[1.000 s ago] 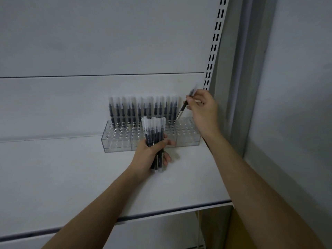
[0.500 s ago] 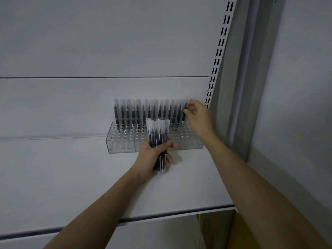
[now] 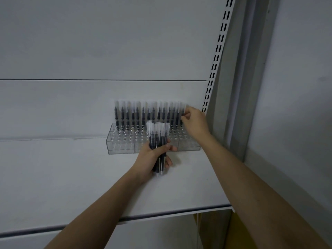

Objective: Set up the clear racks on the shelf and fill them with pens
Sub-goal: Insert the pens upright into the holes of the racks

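Nearest, the left hand point(image 3: 152, 157) has its grip wrapped round a bundle of pens point(image 3: 159, 141), held upright just above the white shelf point(image 3: 71, 177) and in front of the racks. About seven clear caps can be told apart at the top of the bundle, though they overlap and the count is not sure. The pens have dark barrels under clear caps, and their lower ends stick out below the fingers.

Just behind the bundle, three clear racks point(image 3: 122, 142) stand side by side in one line on the shelf, touching each other, close to the back panel point(image 3: 89, 108). Each rack's top is pierced with rows of round holes. Only the rearmost row is filled: a row of pens point(image 3: 143, 114) stands upright there, roughly fourteen or fifteen in all, running from the left rack's far end to the right rack. The front rows of holes hold nothing.

At the right end of that row, the right hand point(image 3: 193, 121) pinches the last pen point(image 3: 183, 114) between thumb and fingers, its grip closed on the barrel; the pen is upright and in line with its neighbours. One second ago the same pen was tilted in the air above the right rack; half a second ago the hand had lowered it to the end of the row. The left hand and its bundle stayed where they were.

Farther right, a slotted upright point(image 3: 218, 51) rises beside the back panel. No brand, label or writing is readable anywhere.
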A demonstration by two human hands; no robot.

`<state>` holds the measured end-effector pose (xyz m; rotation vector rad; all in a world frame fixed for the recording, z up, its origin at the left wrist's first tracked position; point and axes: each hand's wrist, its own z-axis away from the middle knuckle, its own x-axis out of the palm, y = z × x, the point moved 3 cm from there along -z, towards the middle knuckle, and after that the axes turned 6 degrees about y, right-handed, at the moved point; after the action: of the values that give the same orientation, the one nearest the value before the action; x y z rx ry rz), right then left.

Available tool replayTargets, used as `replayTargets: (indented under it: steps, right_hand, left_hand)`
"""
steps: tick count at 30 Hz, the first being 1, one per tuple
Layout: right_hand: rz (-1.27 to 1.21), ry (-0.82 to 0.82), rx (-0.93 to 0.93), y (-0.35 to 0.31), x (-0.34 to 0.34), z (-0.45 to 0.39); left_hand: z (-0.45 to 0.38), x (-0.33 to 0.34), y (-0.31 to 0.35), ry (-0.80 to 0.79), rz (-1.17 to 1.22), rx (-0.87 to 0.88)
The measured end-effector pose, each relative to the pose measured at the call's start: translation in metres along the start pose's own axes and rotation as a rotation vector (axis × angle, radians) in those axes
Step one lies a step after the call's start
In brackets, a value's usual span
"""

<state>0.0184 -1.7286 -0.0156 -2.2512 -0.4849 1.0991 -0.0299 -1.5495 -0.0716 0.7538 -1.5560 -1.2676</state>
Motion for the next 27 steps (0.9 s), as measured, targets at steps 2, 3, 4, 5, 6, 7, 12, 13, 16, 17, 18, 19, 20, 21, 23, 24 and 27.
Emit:
replayTargets:
  steps: [2, 3, 4, 5, 6, 7, 12, 13, 16, 17, 18, 19, 20, 21, 23, 24, 27]
  right_hand:
    - [-0.026, 0.047, 0.024, 0.002, -0.001, 0.007]
    - [-0.048, 0.089, 0.038, 0.001, -0.003, 0.014]
    - [-0.092, 0.126, 0.048, 0.000, -0.005, 0.021]
    - [-0.160, 0.150, 0.058, -0.002, -0.006, 0.030]
    - [-0.245, 0.153, 0.065, -0.005, -0.007, 0.040]
    - [-0.328, 0.148, 0.067, -0.007, -0.005, 0.050]
    - [-0.653, 0.020, 0.217, -0.007, 0.012, 0.096]
    - [-0.690, -0.032, 0.247, -0.006, 0.014, 0.102]
    - [-0.675, -0.128, 0.233, -0.003, 0.017, 0.106]
    - [-0.659, -0.149, 0.227, -0.003, 0.017, 0.105]
    - [-0.653, -0.164, 0.222, -0.003, 0.017, 0.105]
    - [-0.661, -0.177, 0.221, -0.004, 0.018, 0.104]
    - [-0.679, -0.184, 0.221, -0.004, 0.018, 0.105]
    - [-0.699, -0.186, 0.223, -0.004, 0.017, 0.105]
    - [-0.725, -0.181, 0.234, -0.003, 0.016, 0.105]
    - [-0.731, -0.176, 0.239, -0.003, 0.015, 0.105]
    - [-0.736, -0.160, 0.253, -0.002, 0.015, 0.105]
  left_hand:
    - [0.001, 0.000, 0.000, -0.003, 0.009, -0.009]
    - [0.001, 0.000, 0.000, -0.005, 0.013, -0.014]
    - [0.000, 0.000, 0.000, -0.006, 0.020, -0.021]
    - [0.000, 0.000, -0.001, -0.004, 0.026, -0.027]
    - [0.000, 0.000, -0.001, 0.003, 0.031, -0.032]
    - [-0.001, 0.000, -0.001, 0.012, 0.032, -0.035]
    - [0.001, 0.002, 0.000, -0.005, 0.034, -0.027]
    - [0.001, 0.002, -0.001, -0.009, 0.034, -0.026]
    - [0.000, 0.001, -0.002, -0.011, 0.004, -0.019]
    - [0.000, 0.001, -0.002, -0.011, -0.006, -0.019]
    - [0.000, 0.001, -0.002, -0.009, -0.014, -0.020]
    - [0.000, 0.001, -0.002, -0.004, -0.023, -0.021]
    - [0.001, 0.001, -0.002, 0.000, -0.030, -0.024]
    - [0.001, 0.001, -0.002, 0.002, -0.033, -0.027]
    - [0.002, 0.002, -0.002, -0.003, -0.032, -0.036]
    - [0.002, 0.002, -0.002, -0.007, -0.031, -0.041]
    - [0.002, 0.003, -0.002, -0.010, -0.027, -0.053]
